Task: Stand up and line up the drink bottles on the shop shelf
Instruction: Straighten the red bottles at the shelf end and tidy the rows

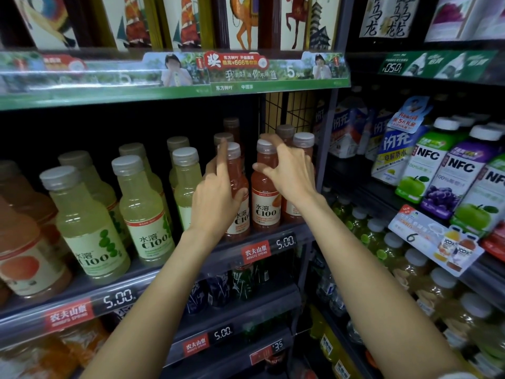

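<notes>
Pink-orange C100 bottles stand at the shelf's (273,236) right end. Our left hand (216,198) wraps the front-left bottle (238,203), forefinger pointing up along its neck. Our right hand (289,170) rests spread fingers on the neighbouring bottle (263,198). More pink bottles (303,143) stand behind.

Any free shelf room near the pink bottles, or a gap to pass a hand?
Dark headroom above the yellow-green bottles, under the green shelf strip, is open. Pink bottles stand packed; left hand and right hand fill that corner by the wire grid.
</notes>
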Demonstrator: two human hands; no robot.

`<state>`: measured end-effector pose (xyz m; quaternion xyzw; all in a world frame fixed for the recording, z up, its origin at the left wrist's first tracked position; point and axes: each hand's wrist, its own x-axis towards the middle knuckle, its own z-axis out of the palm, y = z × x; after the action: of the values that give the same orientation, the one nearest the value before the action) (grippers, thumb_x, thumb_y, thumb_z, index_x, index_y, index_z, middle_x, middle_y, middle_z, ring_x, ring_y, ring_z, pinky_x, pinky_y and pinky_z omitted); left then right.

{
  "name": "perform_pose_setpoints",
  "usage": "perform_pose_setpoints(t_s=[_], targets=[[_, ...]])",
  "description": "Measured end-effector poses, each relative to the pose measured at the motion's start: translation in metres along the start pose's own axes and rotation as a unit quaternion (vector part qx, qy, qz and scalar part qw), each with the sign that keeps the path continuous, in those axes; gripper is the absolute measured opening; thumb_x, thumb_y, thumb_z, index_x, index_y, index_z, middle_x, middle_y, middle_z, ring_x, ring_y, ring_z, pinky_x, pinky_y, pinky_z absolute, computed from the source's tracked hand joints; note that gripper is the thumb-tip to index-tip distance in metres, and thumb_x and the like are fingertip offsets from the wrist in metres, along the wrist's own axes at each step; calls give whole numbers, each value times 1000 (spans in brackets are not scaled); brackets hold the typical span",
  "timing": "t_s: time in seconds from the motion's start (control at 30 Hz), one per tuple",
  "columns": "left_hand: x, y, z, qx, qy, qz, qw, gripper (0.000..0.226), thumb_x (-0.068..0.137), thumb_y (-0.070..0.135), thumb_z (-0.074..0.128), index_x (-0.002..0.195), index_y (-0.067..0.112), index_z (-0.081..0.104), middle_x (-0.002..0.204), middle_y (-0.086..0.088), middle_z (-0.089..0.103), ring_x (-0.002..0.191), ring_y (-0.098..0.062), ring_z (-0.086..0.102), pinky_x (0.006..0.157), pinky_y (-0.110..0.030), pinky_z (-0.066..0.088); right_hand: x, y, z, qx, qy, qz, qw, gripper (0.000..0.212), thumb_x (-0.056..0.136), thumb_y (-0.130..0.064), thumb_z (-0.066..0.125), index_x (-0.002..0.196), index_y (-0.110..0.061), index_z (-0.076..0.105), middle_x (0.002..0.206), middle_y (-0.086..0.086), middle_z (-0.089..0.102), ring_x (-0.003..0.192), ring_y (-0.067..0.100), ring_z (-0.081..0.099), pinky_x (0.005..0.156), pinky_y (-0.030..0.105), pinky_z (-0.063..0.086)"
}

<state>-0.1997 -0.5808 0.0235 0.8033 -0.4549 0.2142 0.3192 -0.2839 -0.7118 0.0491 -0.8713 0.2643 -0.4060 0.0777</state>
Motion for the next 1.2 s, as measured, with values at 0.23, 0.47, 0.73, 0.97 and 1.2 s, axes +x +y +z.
perform_pose_setpoints(t_s=[0.23, 0.47, 0.73, 0.97, 1.2], targets=[[2, -1, -5, -29, -2, -10, 1000, 94, 79, 26, 76, 150, 19, 15, 126, -22, 52, 97, -42, 61, 77, -45, 49, -23, 9, 2, 126, 6, 17, 992, 64, 87, -30, 66, 142, -25, 33, 129, 11, 53, 111, 25, 56, 85, 26, 41], [-12, -4, -15, -121, 65, 67, 988, 48, 88, 36, 64, 128, 30, 37, 119, 0, 58, 92, -17, 62, 74, -39, 54, -67, -7, -4, 190, -46, -49, 979, 72, 83, -30, 69, 144, -21, 32, 131, -3, 46, 116, 8, 44, 98, 26, 40], [-27, 6, -19, -299, 25, 89, 950, 40, 97, 38, 44, 136, 25, 41, 124, 7, 57, 111, -4, 58, 92, -25, 49, -81, -8, 5, 261, 31, -2, 965, 56, 79, -53, 64, 121, -18, 53, 115, -6, 60, 108, 9, 54, 89, 30, 47], [2, 6, 3, -282, 57, -2, 958, 46, 92, 22, 54, 136, 20, 39, 134, -3, 48, 121, -16, 51, 102, -40, 43, -88, -3, -1, 329, 29, 42, 943, 50, 78, -42, 73, 119, -24, 51, 114, -12, 60, 109, 5, 57, 93, 35, 50], [27, 7, 27, -171, 34, -72, 982, 69, 85, 2, 56, 147, 10, 24, 150, -22, 21, 137, -37, 28, 109, -36, 29, -93, 3, -19, 388, 67, 86, 915, 55, 76, -41, 75, 123, -23, 52, 117, -5, 64, 110, 9, 60, 93, 41, 52]])
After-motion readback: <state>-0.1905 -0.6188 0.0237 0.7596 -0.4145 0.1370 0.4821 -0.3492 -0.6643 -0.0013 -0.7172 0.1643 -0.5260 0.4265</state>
